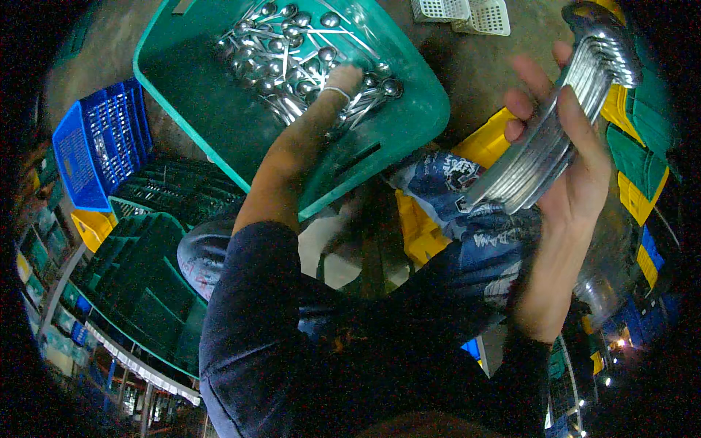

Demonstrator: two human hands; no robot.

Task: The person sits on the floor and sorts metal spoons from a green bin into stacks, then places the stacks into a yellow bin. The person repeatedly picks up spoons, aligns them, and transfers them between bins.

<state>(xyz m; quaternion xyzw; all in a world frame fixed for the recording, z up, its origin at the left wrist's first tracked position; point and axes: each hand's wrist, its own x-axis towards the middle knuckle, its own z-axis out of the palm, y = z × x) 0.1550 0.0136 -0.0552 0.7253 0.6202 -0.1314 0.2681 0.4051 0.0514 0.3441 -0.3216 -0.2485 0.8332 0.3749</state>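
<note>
My right hand (569, 164) holds up a thick stack of nested metal spoons (542, 142), their bowls at the top and their handle ends pointing down to the left. The thumb lies across one side of the stack, with the fingers on the other. My left hand (345, 80), with a light band at its wrist, reaches into a large green plastic bin (208, 128). Loose metal spoons (285, 46) lie in a jumbled heap there, touching the hand. Blur and the spoons hide its fingertips, so its grip is unclear.
A blue plastic crate (82, 156) stands left of the bin, beside dark green crates (142, 274). White perforated baskets (482, 16) sit on the floor beyond the bin. Yellow bins (419, 230) lie near my legs. Green and yellow containers (638, 180) line the right side.
</note>
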